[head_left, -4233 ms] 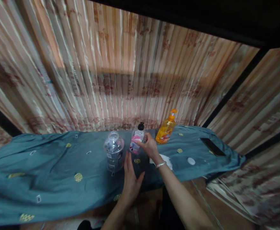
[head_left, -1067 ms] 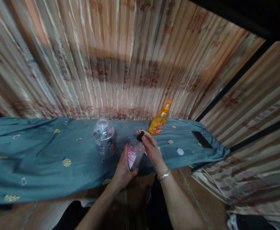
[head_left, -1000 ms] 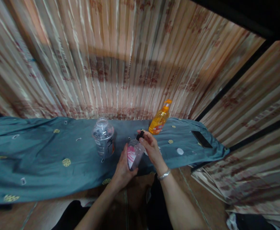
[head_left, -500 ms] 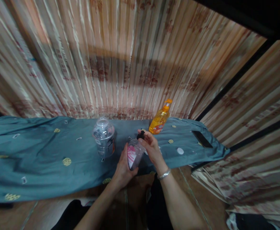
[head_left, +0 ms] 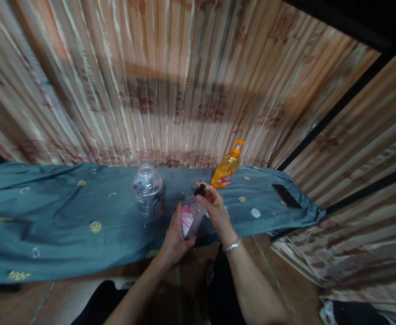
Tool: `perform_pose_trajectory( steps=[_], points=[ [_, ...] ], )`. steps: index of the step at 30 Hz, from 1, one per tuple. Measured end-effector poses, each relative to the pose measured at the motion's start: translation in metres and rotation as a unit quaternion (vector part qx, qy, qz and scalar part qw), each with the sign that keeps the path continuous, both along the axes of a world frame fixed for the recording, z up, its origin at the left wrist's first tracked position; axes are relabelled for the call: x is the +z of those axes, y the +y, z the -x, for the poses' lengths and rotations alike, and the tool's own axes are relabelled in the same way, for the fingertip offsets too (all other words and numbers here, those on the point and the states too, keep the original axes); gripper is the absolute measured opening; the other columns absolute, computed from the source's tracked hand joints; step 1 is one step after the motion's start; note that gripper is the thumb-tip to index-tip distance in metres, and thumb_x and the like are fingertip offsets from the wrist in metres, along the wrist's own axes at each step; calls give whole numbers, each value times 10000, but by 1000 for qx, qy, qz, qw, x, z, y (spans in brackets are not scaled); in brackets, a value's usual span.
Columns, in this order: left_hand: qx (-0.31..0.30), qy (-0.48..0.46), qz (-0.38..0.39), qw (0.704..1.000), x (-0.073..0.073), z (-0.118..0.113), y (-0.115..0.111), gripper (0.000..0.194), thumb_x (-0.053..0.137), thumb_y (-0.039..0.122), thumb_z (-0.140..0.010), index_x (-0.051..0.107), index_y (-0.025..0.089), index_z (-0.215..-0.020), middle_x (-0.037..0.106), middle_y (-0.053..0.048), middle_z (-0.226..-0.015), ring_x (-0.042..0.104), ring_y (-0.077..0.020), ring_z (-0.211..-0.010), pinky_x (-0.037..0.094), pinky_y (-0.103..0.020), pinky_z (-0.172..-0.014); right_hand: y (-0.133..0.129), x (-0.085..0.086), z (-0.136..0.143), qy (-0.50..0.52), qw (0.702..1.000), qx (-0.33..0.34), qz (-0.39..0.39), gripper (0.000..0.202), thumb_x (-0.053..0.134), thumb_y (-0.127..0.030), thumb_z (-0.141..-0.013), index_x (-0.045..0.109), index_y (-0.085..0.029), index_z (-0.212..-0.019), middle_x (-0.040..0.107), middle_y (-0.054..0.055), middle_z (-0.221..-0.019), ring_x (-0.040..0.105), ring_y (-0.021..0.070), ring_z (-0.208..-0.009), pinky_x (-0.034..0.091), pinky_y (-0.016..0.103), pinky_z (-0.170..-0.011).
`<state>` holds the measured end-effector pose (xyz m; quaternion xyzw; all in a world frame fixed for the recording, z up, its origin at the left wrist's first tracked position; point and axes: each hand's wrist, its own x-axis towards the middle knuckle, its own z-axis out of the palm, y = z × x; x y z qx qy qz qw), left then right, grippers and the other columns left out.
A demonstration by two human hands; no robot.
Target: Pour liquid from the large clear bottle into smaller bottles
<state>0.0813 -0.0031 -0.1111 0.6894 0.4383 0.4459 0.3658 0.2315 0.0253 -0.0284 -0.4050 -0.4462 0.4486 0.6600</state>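
Note:
A clear bottle [head_left: 191, 217] with a pink and white label leans to the right near the front edge of the cloth-covered surface. My left hand [head_left: 177, 239] is wrapped round its lower body from the left. The fingers of my right hand [head_left: 215, 203] close on the black top [head_left: 200, 189] at the bottle's neck. Left of the hands stands a large clear plastic jar [head_left: 147, 194] with an open-looking narrow neck. Behind my right hand is an orange pump bottle [head_left: 226, 169] of yellow-orange liquid.
A white round disc [head_left: 255, 212] and a dark phone [head_left: 286, 196] lie on the teal patterned cloth [head_left: 62, 212] to the right. Pleated curtains [head_left: 170, 90] hang behind it. A black metal bar [head_left: 333, 113] slants up at the right.

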Motion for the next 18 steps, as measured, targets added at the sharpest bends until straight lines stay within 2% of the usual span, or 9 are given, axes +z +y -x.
perform_pose_trajectory(
  steps=[4,8,11,15,18],
  points=[
    [2,-3,-3,1000,0,1,0,1091,753,176,-653,209,185,-1599,422,-195,-1587,410,-386,-1471,304,-570,-1204,1,-2,1,6,1000,-2,1,304,892,-368,-636,700,-255,-843,756,25,-1208,677,217,-1063,535,363,-974],
    [-8,-2,-9,1000,-1,2,0,1088,752,177,-678,198,199,-1614,417,-190,-1595,412,-385,-1472,321,-566,-1197,-2,1,0,12,1000,20,-3,298,806,-404,-735,766,-265,-994,754,25,-1217,652,235,-1182,478,378,-1076],
    [-6,1,-16,1000,-3,2,0,1078,747,186,-679,202,181,-1609,398,-205,-1605,406,-394,-1474,321,-576,-1195,-3,2,-1,10,1000,18,-8,377,831,-404,-721,755,-277,-1068,759,20,-1194,656,229,-1181,480,378,-1079],
    [5,2,-20,1000,-4,1,0,1079,748,184,-664,210,187,-1599,413,-205,-1593,419,-396,-1464,319,-588,-1191,1,0,0,11,1000,-15,3,366,920,-369,-596,712,-257,-875,763,36,-1181,688,221,-1081,528,378,-1014],
    [-2,4,-18,1000,-3,0,0,1065,739,183,-670,215,188,-1597,435,-201,-1572,429,-391,-1458,324,-581,-1189,3,-2,0,24,999,-22,8,377,937,-371,-565,647,-246,-771,766,50,-1181,697,219,-1052,541,390,-996]
  ],
)
